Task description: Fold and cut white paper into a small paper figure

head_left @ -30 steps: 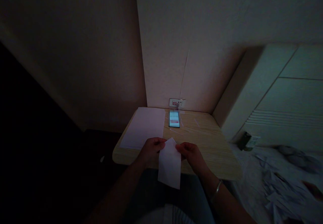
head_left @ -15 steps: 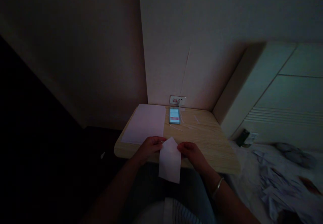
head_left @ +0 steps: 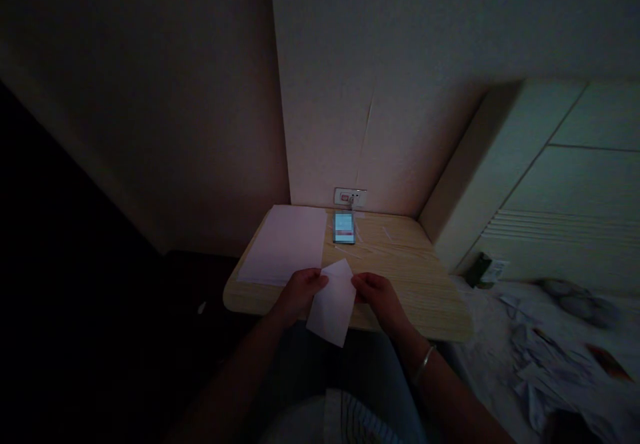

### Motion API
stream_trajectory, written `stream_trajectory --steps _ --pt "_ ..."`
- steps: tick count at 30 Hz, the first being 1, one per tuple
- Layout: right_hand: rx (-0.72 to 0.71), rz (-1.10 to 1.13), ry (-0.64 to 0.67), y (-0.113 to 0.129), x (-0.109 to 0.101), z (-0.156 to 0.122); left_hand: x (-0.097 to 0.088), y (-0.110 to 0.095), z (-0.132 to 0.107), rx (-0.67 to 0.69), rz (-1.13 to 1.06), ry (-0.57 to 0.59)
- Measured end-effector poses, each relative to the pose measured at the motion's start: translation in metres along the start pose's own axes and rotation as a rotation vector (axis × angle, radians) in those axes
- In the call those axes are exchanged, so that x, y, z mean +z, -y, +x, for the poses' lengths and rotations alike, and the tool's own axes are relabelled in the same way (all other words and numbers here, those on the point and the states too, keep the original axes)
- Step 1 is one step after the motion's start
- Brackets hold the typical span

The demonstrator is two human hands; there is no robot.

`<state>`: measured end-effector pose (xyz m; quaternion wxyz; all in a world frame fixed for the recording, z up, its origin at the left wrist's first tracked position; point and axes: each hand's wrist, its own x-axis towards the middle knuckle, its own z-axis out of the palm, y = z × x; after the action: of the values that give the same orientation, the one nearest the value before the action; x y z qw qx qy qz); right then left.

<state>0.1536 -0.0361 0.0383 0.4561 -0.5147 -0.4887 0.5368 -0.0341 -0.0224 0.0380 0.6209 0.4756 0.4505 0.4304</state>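
A small white sheet of paper (head_left: 332, 307), pointed at its top end, is held between my two hands over the front edge of the table (head_left: 400, 297). My left hand (head_left: 303, 291) pinches its upper left edge, thumb on top. On the other side, my right hand (head_left: 373, 291) grips the upper right edge with thumb and fingers pressed together. The paper tilts, its lower end hanging above my lap. Left of it lies a stack of larger white paper (head_left: 285, 244). The fingers behind the sheet are hidden.
A lit phone (head_left: 344, 228) lies at the back of the table, below a wall socket (head_left: 350, 197) with a plug in it. Thin paper strips (head_left: 387, 233) are scattered nearby. At right is a bed (head_left: 490, 337) with crumpled papers and a dark green box (head_left: 480, 271).
The small paper has turned, its lower end swinging left and up towards the table. Both hands keep hold of it. The view has shifted slightly.
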Motion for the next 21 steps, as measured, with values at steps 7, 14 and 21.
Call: stream_trajectory --steps 7,14,21 --pt "-0.016 -0.048 0.06 0.015 -0.009 0.014 0.002 -0.007 0.017 0.052 0.041 -0.061" --pt "-0.022 -0.014 -0.065 0.023 -0.015 0.028 -0.002 -0.021 0.03 0.177 0.061 -0.216" --pt "0.021 0.035 -0.044 0.011 -0.005 0.018 -0.006 -0.028 0.029 0.192 -0.024 -0.221"
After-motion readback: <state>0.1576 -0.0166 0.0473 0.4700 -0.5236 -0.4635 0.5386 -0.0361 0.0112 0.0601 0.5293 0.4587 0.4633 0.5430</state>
